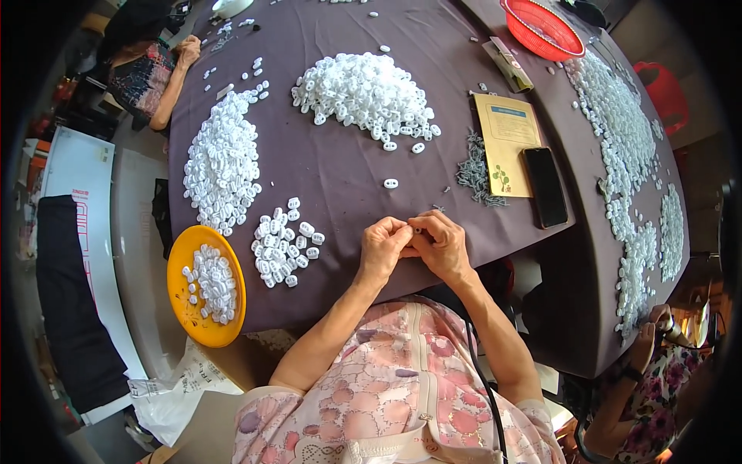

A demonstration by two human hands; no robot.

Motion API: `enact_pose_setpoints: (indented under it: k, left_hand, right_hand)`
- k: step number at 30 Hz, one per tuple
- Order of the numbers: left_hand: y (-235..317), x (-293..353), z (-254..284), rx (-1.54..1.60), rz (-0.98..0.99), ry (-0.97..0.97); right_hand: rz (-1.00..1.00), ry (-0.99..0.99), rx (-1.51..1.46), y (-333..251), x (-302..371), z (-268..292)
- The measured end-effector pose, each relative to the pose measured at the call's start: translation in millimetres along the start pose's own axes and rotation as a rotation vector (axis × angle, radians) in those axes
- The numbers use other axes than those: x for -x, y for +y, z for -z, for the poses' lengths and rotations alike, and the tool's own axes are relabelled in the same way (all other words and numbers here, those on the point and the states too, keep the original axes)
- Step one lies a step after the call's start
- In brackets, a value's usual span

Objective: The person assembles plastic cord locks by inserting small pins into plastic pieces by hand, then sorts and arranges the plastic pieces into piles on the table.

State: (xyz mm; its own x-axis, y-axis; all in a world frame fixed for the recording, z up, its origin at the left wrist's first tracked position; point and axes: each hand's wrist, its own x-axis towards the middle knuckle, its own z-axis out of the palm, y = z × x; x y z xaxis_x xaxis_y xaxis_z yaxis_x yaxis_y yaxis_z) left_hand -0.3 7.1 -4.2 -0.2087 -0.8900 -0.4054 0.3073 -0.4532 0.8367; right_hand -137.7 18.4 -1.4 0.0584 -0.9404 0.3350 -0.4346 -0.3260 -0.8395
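Close to the table's front edge, my left hand (384,246) and my right hand (437,243) meet with fingertips pinched together. Between them shows a bit of something tiny with a dark spot, too small to name. Just beyond my hands lies a single white oval plastic piece with two dark holes (391,184). Farther back is a large heap of the same white pieces (363,97). To the left of my hands sits a small pile of white pieces with dark marks (284,246). A tangle of small grey parts (481,174) lies to the right.
An orange plate (182,298) with white pieces stands at the table's left edge, below a long white heap (224,162). At right are a yellow-brown envelope (495,120), a black phone (546,187), and a red basket (533,35). Co-workers sit left and lower right.
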Motion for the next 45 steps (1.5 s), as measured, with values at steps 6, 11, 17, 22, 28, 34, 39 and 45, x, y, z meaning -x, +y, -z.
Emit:
enact_pose_setpoints:
  k: [6,11,17,22,28,34,39,45]
  left_hand:
    - [11.7,9.6,10.7,-0.115,-0.058,0.065]
    - [63.4,29.9,54.0,-0.676,-0.120,0.299]
    - [60.2,31.4,102.6,-0.951,-0.216,0.363]
    - [65.7,28.8,96.4,-1.073,-0.238,0.426]
    - [60.9,31.0,80.5,-1.187,-0.415,0.491]
    - [30.3,18.9,31.6,-1.062,-0.656,0.185]
    - [19.0,9.0,-7.4,-1.047,-0.677,0.034]
    - [9.0,0.2,-21.9,-1.078,-0.683,0.026]
  right_hand:
    - [-0.001,-0.086,-0.006,-10.1,-7.7,23.9]
    - [-0.067,0.022,0.250,5.6,-19.1,62.0]
    - [0.064,-0.070,0.363,5.8,-15.8,43.6]
    - [0.083,-0.095,0.414,10.1,-14.9,43.5]
    - [0.038,-0.109,0.396,10.9,-12.1,48.2]
    - [-0.030,-0.081,0.425,11.0,-2.0,55.4]
    - [-0.006,-0.049,0.351,4.3,-4.8,52.8]
    - [0.043,-0.095,0.454,10.2,-10.0,46.6]
